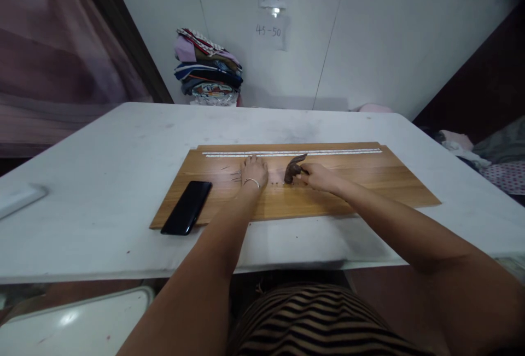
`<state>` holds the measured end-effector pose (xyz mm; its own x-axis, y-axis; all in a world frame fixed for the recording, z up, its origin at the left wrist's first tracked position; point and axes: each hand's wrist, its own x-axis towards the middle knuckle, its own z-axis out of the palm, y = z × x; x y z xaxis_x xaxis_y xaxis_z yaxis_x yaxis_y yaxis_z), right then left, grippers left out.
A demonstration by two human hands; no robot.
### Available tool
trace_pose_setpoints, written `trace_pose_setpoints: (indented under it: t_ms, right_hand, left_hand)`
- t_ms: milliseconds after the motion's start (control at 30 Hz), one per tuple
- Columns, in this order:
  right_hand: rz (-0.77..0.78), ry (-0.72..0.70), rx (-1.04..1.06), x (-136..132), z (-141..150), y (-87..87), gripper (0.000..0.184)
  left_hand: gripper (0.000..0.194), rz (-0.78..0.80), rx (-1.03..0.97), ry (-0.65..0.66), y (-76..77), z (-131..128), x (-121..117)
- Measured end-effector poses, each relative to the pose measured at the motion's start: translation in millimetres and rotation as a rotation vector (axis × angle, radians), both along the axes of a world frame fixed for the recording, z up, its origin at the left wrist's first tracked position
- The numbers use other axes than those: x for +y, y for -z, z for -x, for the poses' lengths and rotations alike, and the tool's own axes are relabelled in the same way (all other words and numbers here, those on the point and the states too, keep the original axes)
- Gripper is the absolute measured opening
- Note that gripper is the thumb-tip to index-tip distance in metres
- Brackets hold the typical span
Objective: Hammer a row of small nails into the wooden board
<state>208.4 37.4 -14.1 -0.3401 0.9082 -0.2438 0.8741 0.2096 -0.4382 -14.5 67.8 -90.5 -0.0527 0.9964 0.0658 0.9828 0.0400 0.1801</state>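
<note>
A claw hammer with a dark metal head is in my right hand, whose fingers are wrapped round its handle close to the head. The head rests at or just above a wooden board, beside a short row of small nails in the board. To the left, my left hand lies palm down on the board with its fingers apart, a bracelet at the wrist. Several loose nails lie by its left side, partly hidden by the hand. Two white measuring strips run along the board's far side.
A black phone lies over the board's front left corner. The board sits on a white table. Folded clothes are stacked against the wall behind. A white object is at the table's left edge, and a pale stool stands below.
</note>
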Motion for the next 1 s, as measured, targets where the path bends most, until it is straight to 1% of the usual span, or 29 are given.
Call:
trace_pose_setpoints:
  t_ms: [200, 400, 1000]
  right_hand:
    - [-0.002, 0.002, 0.042, 3.9, -2.6, 2.8, 0.019]
    - [-0.014, -0.021, 0.016, 1.7, -0.7, 0.4, 0.017]
    - [-0.009, -0.006, 0.007, 0.5, 0.7, 1.0, 0.017]
  left_hand:
    - [0.051, -0.009, 0.005, -0.004, -1.0, -0.7, -1.8]
    - [0.051, -0.003, 0.005, -0.002, -0.8, -0.4, -1.1]
    - [0.049, -0.007, 0.006, 0.004, 0.6, 0.8, 0.0]
